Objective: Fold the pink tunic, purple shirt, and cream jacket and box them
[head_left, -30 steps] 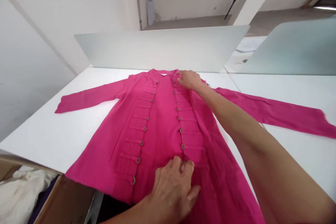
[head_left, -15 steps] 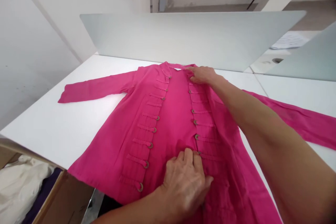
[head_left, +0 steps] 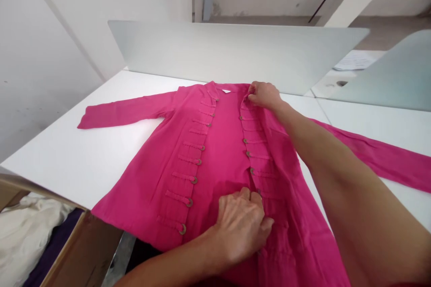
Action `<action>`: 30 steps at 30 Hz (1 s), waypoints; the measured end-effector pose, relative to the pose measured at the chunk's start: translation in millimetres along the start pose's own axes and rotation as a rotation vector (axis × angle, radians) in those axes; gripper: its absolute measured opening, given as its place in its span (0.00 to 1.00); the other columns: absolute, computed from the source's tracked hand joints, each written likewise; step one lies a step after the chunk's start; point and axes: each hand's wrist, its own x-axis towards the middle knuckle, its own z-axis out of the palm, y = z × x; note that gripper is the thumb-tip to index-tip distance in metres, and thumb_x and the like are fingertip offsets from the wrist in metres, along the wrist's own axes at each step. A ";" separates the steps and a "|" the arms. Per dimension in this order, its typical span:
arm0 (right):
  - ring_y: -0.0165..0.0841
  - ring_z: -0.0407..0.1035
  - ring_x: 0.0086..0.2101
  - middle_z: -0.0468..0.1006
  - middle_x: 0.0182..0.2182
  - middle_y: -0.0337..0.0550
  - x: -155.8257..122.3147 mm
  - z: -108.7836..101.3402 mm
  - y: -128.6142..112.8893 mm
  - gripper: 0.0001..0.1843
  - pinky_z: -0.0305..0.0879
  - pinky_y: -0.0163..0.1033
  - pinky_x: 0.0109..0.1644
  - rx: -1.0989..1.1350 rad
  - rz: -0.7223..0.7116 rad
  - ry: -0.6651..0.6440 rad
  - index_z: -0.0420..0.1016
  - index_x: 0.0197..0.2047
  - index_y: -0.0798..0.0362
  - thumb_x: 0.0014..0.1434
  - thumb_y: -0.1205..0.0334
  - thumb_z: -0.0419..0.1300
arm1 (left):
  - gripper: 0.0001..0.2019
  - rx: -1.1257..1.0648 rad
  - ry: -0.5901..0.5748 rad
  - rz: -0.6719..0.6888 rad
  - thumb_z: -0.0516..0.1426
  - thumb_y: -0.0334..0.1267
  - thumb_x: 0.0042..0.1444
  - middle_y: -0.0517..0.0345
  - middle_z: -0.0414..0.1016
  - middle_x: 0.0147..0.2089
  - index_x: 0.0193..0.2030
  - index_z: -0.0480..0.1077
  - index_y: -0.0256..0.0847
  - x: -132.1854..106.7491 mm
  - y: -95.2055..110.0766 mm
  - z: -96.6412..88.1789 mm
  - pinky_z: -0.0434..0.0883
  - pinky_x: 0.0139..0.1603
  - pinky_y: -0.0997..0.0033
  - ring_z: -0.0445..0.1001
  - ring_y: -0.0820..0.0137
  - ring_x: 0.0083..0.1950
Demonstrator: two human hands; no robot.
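Observation:
A bright pink long-sleeved jacket (head_left: 161, 175) lies spread face up on a white table (head_left: 77, 157), its sleeves stretched out left and right. Rows of loops and round buttons run down both front edges. My right hand (head_left: 264, 95) pinches the right front edge at the collar, far from me. My left hand (head_left: 240, 224) grips the same front edge low down near the hem, fingers curled into the cloth.
A grey divider panel (head_left: 235, 51) stands along the table's far side, with another (head_left: 387, 76) at the right. An open cardboard box (head_left: 81, 255) with pale and purple cloth in it sits at the lower left, under the table's near edge.
Both hands have closed on the right front edge: the right hand went from flat to a pinch at the collar, and the left curled its fingers tighter. The view shifted a little.

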 end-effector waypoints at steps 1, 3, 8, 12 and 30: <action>0.51 0.74 0.47 0.81 0.45 0.54 -0.2 -1.0 0.0 0.17 0.69 0.50 0.51 0.033 0.013 0.012 0.79 0.49 0.53 0.57 0.65 0.59 | 0.15 -0.002 -0.002 -0.006 0.55 0.47 0.66 0.46 0.79 0.45 0.46 0.74 0.38 0.3 0.5 0.3 0.75 0.39 0.60 0.80 0.56 0.42; 0.48 0.74 0.46 0.81 0.43 0.55 1.0 -1.8 0.2 0.17 0.70 0.48 0.50 0.065 0.030 0.027 0.79 0.50 0.54 0.58 0.66 0.57 | 0.13 -0.033 -0.005 -0.018 0.55 0.45 0.64 0.48 0.80 0.43 0.44 0.74 0.38 0.3 2.1 -2.7 0.70 0.36 0.63 0.78 0.59 0.39; 0.45 0.74 0.42 0.81 0.41 0.56 11.3 2.3 3.7 0.16 0.70 0.47 0.50 0.212 0.087 0.050 0.79 0.50 0.57 0.61 0.66 0.57 | 0.06 -0.367 0.036 -0.018 0.57 0.38 0.58 0.60 0.71 0.31 0.32 0.64 0.41 -8.0 11.2 -25.2 0.53 0.31 0.68 0.64 0.73 0.30; 0.51 0.72 0.43 0.81 0.42 0.57 19.4 5.6 -1.2 0.16 0.71 0.53 0.52 0.235 0.054 0.079 0.80 0.49 0.55 0.59 0.57 0.62 | 0.11 -0.841 0.013 -0.091 0.58 0.36 0.57 0.68 0.60 0.22 0.30 0.57 0.43 -21.2 18.4 -33.7 0.52 0.26 0.71 0.55 0.78 0.22; 0.49 0.72 0.46 0.82 0.44 0.56 18.8 10.4 -60.5 0.16 0.68 0.50 0.51 0.101 -0.049 0.067 0.82 0.46 0.55 0.58 0.67 0.58 | 0.16 -1.285 0.507 -0.200 0.58 0.52 0.68 0.63 0.62 0.30 0.38 0.69 0.40 -71.6 -47.8 -54.0 0.59 0.29 0.77 0.57 0.75 0.30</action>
